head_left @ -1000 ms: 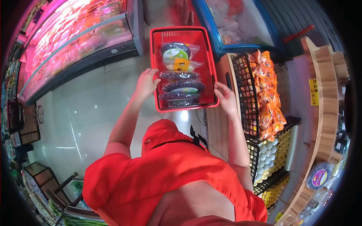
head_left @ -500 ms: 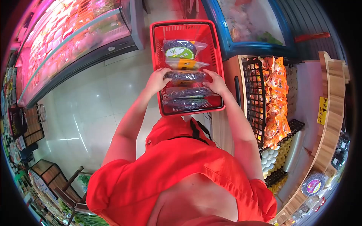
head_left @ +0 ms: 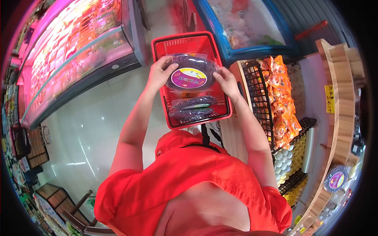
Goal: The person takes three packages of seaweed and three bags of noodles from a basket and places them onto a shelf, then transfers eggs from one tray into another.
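Pink light floods the display case (head_left: 100,75) off to the left, and a pale tiled floor (head_left: 90,118) shines below. From where I stand, the two hands are nearly level with each other. The left hand (head_left: 160,74) pinches one edge of a round package (head_left: 190,73) wrapped in clear film, thumb on the face, fingers behind; the right hand (head_left: 226,82) has the opposite edge much the same way, thumb and fingers drawn in close on it. So the package lies squarely between them, neither hand nearer, and as I see it the longer axis runs side to side, from hand to hand, across the length of the red basket (head_left: 200,122). Its face, with a purple-and-yellow label, is tipped up toward the red shirt (head_left: 189,165). It is over the middle of the basket; whether its lower edge touches anything inside, I can't tell. Nearer the shirt, more wrapped packages (head_left: 195,103) lie crosswise in the basket.

What bears the basket doesn't show. Just to its right is a black crate (head_left: 256,103) of orange packets (head_left: 281,102); farther right runs a wooden shelf (head_left: 338,110). Beyond the basket's far right corner is a blue-rimmed freezer (head_left: 256,52).
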Motion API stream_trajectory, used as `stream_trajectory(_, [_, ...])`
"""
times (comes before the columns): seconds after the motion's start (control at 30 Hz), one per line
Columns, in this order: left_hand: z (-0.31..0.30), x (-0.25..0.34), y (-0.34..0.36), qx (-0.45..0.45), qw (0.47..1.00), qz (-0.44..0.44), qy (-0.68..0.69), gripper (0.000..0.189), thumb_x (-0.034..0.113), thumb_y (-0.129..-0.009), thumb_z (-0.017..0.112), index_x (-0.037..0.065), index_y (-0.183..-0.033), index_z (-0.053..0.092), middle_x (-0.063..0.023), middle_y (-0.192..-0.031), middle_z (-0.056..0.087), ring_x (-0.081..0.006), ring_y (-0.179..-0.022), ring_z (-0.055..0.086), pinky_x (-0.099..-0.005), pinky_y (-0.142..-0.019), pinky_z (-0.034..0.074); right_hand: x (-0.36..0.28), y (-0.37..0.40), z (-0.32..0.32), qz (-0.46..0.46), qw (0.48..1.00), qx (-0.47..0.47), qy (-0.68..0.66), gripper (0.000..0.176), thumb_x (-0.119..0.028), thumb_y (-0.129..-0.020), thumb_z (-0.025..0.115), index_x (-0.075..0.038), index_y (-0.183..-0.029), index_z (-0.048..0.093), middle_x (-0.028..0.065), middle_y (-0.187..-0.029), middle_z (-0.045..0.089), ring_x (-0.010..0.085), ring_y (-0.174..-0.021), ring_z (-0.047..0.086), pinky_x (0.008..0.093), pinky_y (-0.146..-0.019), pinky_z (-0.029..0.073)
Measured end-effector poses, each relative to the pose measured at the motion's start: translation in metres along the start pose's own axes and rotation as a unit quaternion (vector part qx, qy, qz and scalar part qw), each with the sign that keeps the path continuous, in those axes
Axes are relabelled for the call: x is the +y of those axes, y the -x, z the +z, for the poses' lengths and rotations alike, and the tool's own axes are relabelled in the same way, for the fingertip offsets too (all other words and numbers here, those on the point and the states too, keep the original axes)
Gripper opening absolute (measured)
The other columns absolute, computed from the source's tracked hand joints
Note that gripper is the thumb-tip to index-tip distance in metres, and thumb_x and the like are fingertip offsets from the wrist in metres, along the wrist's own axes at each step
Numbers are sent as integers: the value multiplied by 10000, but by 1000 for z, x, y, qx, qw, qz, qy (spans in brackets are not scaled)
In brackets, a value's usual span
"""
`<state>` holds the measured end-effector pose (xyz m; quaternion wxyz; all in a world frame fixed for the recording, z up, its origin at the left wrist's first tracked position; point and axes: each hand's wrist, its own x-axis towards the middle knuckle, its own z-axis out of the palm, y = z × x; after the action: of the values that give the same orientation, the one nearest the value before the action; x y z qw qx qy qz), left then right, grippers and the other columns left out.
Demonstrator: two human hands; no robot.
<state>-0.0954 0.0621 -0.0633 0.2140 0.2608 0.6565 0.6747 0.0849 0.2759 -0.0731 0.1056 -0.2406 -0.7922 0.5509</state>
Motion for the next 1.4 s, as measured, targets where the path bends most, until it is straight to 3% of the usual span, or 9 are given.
stream_trajectory(0.13, [22, 40, -10, 3, 996, 13, 85, 249, 71, -850, 632, -18, -1077, 581, -58, -986, 645, -113, -878, 597, -243, -798, 473, -44, 24, -10, -21, 977, 82, -198, 305, -161, -894, 588, 2, -1146, 534, 45, -986, 622, 101, -939, 550, 248, -837, 430])
stream_trajectory(0.27, [50, 70, -15, -53, 991, -6, 119, 217, 68, -854, 629, -21, -1047, 587, -42, -971, 640, -97, -878, 587, -232, -779, 469, -81, 68, -32, 7, 958, 147, -248, 363, -161, -936, 521, -25, -1264, 445, 55, -1095, 580, 107, -1034, 516, 260, -931, 394])
stream_trajectory(0.43, [90, 87, -14, -97, 971, -12, 220, 193, 147, -903, 584, -6, -1020, 595, -24, -936, 631, -75, -814, 570, -226, -737, 462, -73, 121, -63, -11, 954, 167, -250, 518, -201, -902, 577, -30, -1337, 355, 83, -1255, 499, 167, -1162, 457, 324, -993, 355])
stream_trajectory(0.57, [128, 105, -4, -158, 942, -40, 294, 172, 150, -910, 571, -2, -987, 593, -26, -927, 630, -83, -800, 578, -230, -724, 468, -79, 166, -80, -17, 943, 219, -252, 530, -165, -878, 610, -5, -1321, 368, 86, -1193, 526, 155, -1102, 481, 311, -965, 364])
stream_trajectory(0.7, [170, 114, 15, -231, 924, -38, 302, 195, 142, -912, 564, -11, -1032, 575, -45, -969, 626, -95, -862, 576, -241, -780, 461, -73, 218, -102, -20, 932, 255, -257, 343, -154, -911, 561, 7, -1209, 506, 67, -1133, 590, 128, -1069, 506, 300, -948, 379])
stream_trajectory(0.93, [259, 152, 88, -313, 900, 19, 303, 351, 76, -901, 552, -34, -1220, 455, -118, -1177, 545, -155, -1080, 509, -284, -938, 395, -72, 333, -155, -40, 892, 373, -253, 365, -166, -909, 568, -3, -1229, 505, 41, -1124, 603, 104, -1020, 533, 279, -908, 406])
stream_trajectory(0.97, [272, 153, 101, -315, 908, 40, 273, 425, 73, -892, 561, -33, -1274, 407, -136, -1223, 511, -176, -1124, 483, -300, -965, 378, -78, 350, -160, -90, 884, 385, -250, 356, -170, -906, 573, -3, -1216, 519, 35, -1105, 610, 101, -1000, 536, 274, -896, 408])
stream_trajectory(1.23, [369, 169, 207, -510, 836, 45, 195, 421, 60, -873, 589, 2, -1254, 418, -74, -1131, 571, -118, -1025, 543, -257, -899, 423, -59, 492, -213, -79, 825, 503, -246, 331, -184, -911, 566, -5, -1189, 540, 29, -1071, 621, 86, -950, 548, 260, -868, 416])
stream_trajectory(1.4, [424, 192, 245, -546, 817, -3, 186, 393, 64, -868, 599, -1, -1219, 436, -63, -1107, 575, -109, -996, 553, -248, -870, 443, -61, 548, -238, -96, 799, 557, -204, 337, -207, -930, 536, 0, -1196, 531, 34, -1105, 604, 91, -986, 533, 249, -886, 405])
